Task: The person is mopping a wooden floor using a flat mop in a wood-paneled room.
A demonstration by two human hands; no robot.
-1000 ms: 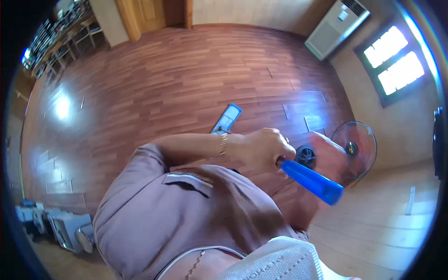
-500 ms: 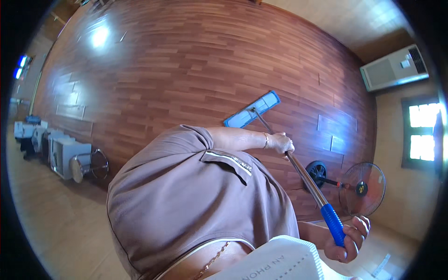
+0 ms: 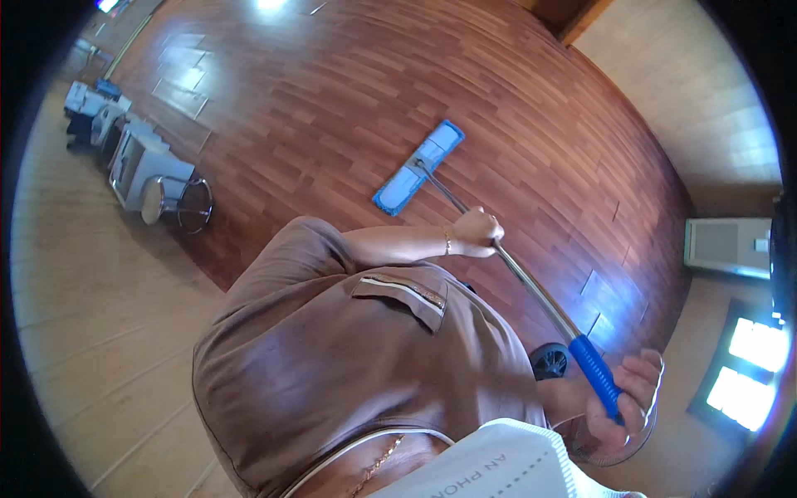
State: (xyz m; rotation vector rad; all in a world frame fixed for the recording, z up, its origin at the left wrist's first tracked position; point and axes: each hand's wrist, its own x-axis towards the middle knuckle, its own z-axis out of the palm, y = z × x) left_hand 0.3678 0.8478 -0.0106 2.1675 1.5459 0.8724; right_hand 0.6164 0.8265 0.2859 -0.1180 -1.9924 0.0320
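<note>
A flat mop with a blue-edged rectangular head (image 3: pixel 397 192) lies against the brown wood-look floor ahead of me. Its metal pole runs back toward my right side and ends in a ribbed blue grip (image 3: pixel 594 370). Partway along the pole, my left hand (image 3: pixel 477 232), with a gold bracelet at the wrist, is closed round the metal. At the pole's top end, my right hand (image 3: pixel 628 398) curls its fingers about the blue grip, palm partly turned up. My brown shirt (image 3: pixel 365 357) fills the lower middle of the view.
To the right a standing fan's black base (image 3: pixel 550 361) shows beside my shirt; its cage is mostly behind my right hand. A white floor unit (image 3: pixel 730 246) stands near the right wall by a bright window (image 3: pixel 751 365). At left are a chrome-framed stool (image 3: pixel 178 203) and white cabinets (image 3: pixel 149 162).
The mop head has shifted left and farther away, and its angle is steeper. Both hands keep their hold. The view has turned, and the fan is now mostly hidden.
</note>
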